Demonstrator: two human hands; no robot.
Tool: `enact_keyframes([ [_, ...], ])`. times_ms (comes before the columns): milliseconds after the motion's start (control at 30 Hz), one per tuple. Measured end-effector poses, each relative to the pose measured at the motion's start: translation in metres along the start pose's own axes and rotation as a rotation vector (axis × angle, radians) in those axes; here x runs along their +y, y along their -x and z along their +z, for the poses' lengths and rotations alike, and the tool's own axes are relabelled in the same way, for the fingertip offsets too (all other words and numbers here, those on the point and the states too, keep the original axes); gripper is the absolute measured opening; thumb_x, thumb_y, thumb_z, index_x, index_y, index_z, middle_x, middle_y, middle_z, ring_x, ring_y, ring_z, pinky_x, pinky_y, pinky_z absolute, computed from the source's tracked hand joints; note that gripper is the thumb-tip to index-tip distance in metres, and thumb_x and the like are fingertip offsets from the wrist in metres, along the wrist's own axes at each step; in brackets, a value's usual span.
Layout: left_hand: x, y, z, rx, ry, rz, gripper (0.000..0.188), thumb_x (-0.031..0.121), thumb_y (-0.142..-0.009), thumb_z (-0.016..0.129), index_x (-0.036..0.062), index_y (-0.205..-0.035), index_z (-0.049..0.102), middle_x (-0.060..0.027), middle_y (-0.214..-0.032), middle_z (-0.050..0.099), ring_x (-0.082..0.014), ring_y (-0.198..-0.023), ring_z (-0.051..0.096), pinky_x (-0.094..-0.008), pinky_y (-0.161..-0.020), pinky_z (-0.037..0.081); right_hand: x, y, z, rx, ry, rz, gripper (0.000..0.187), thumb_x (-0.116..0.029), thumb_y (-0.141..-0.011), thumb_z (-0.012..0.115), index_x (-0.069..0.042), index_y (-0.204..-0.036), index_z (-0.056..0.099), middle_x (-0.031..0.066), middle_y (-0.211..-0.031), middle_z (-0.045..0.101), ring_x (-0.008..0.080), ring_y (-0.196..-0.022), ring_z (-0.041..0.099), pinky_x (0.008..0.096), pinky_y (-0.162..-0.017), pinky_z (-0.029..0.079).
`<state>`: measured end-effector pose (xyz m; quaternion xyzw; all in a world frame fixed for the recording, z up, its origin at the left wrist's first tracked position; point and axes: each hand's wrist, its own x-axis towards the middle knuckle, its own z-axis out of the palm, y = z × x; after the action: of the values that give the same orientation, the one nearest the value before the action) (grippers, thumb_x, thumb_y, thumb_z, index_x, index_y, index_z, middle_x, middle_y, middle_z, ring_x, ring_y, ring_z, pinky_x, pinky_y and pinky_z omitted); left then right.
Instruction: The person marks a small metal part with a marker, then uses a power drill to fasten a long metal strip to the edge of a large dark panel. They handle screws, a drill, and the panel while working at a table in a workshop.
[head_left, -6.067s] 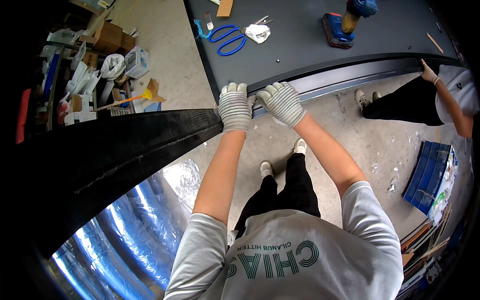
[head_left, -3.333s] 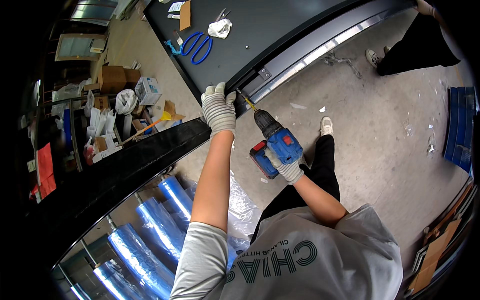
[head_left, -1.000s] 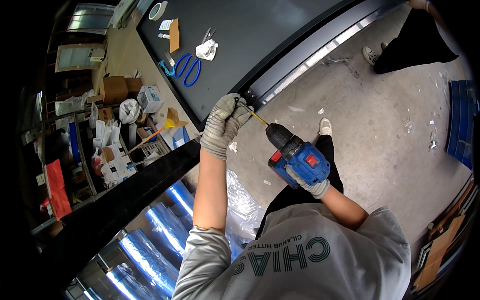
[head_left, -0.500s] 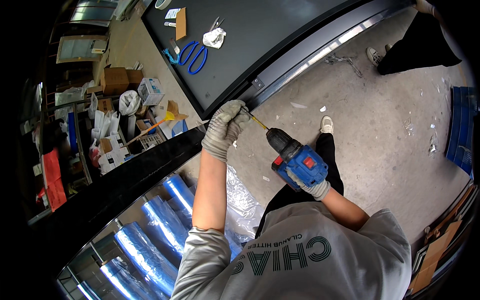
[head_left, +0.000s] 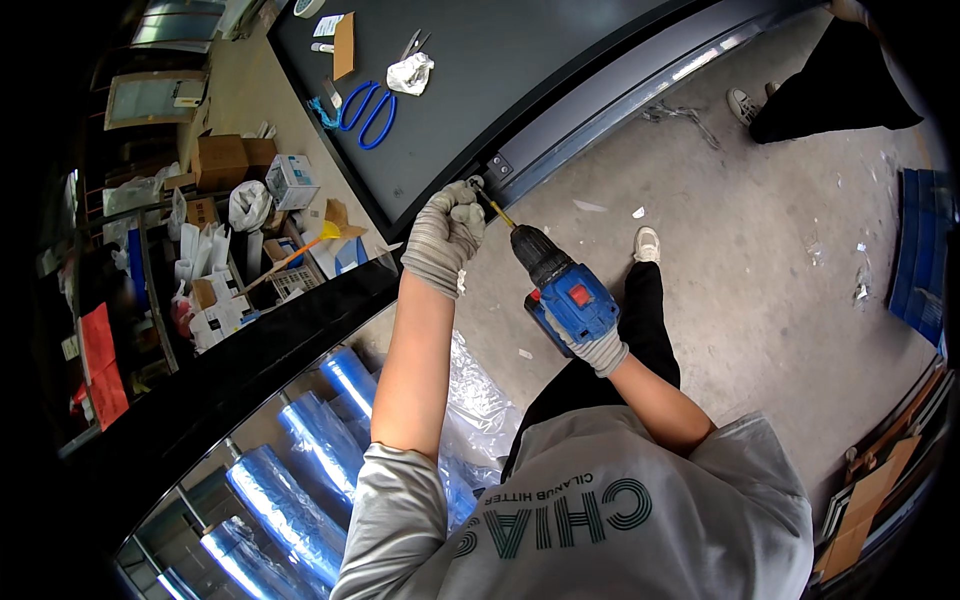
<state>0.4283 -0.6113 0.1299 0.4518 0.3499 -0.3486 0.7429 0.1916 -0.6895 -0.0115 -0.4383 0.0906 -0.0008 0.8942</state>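
Head view: the right hand (head_left: pixel 600 350) grips the blue drill (head_left: pixel 562 290), fingers wrapped tight. At 11 o'clock, the left hand (head_left: pixel 445 235) pinches a screw by the metal bracket (head_left: pixel 497 166). The screw is not in yet.

- Drill (head_left: pixel 566 292): blue body, black chuck, red patch.
- Gloves on both hands: grey knit.
- Scissors (head_left: pixel 365 106): blue handles.
- Worktop (head_left: pixel 520 60): dark grey.
- Film rolls (head_left: pixel 300 470): shiny blue.

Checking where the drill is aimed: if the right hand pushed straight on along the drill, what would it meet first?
Probably the small metal bracket on the grey frame rail: the right hand aims the blue drill there, its bit tip beside the gloved left hand. Depth is unclear.
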Motion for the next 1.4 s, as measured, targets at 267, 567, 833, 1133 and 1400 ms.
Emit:
enact_keyframes([
  [267, -0.005, -0.010, -0.017, -0.047, -0.006, 0.032, 0.015, 0.010, -0.089, 0.051, -0.0009, -0.089, 0.061, -0.0029, -0.073, 0.064, -0.0104, -0.054, 0.060, -0.0229, -0.051, 0.056, -0.016, -0.019, 0.007, -0.119, -1.306, 0.157, 0.043, -0.026, -0.092, 0.042, -0.006, -0.129, 0.045, 0.0139, -0.128, 0.051, 0.0289, -0.116, 0.051, 0.0396, -0.101, 0.041],
  [567, -0.012, -0.010, -0.016, -0.016, -0.021, 0.122, 0.015, 0.014, -0.090, 0.053, 0.0021, -0.095, 0.060, -0.0051, -0.079, 0.066, -0.0114, -0.059, 0.063, -0.0244, -0.052, 0.056, 0.031, -0.027, 0.008, -0.096, -1.471, 0.186, 0.039, -0.023, -0.094, 0.040, -0.003, -0.127, 0.044, 0.0147, -0.122, 0.054, 0.0306, -0.108, 0.055, 0.0420, -0.098, 0.044],
  [833, -0.007, 0.024, -0.017, 0.169, -0.781, 0.323, 0.023, 0.021, -0.088, 0.059, -0.0005, -0.097, 0.061, -0.0057, -0.070, 0.059, -0.0152, -0.053, 0.056, -0.0276, -0.054, 0.054, -0.017, -0.034, 0.025, -0.132, -1.629, 0.422, 0.025, -0.021, -0.092, 0.048, -0.008, -0.113, 0.051, 0.0092, -0.103, 0.058, 0.0215, -0.089, 0.059, 0.0358, -0.083, 0.050],
  [1133, -0.009, 0.003, -0.055, 0.427, -1.733, 1.380, 0.053, 0.027, -0.074, 0.069, 0.0098, -0.122, 0.052, -0.0154, -0.112, 0.053, -0.0347, -0.108, 0.046, -0.0467, -0.096, 0.036, 0.007, -0.014, 0.039, 0.302, -0.210, 0.119, 0.031, -0.006, -0.078, 0.067, -0.005, -0.107, 0.058, 0.0053, -0.094, 0.062, 0.0152, -0.085, 0.061, 0.0307, -0.076, 0.053],
  [1400, -0.020, -0.015, -0.059, 0.554, -1.602, 1.620, 0.044, 0.024, -0.076, 0.065, 0.0101, -0.117, 0.055, -0.0143, -0.108, 0.055, -0.0337, -0.107, 0.048, -0.0500, -0.103, 0.030, -0.012, -0.016, 0.060, 0.334, -0.214, 0.145, 0.029, -0.005, -0.078, 0.064, -0.004, -0.105, 0.054, 0.0028, -0.084, 0.055, 0.0128, -0.074, 0.056, 0.0316, -0.073, 0.051],
])
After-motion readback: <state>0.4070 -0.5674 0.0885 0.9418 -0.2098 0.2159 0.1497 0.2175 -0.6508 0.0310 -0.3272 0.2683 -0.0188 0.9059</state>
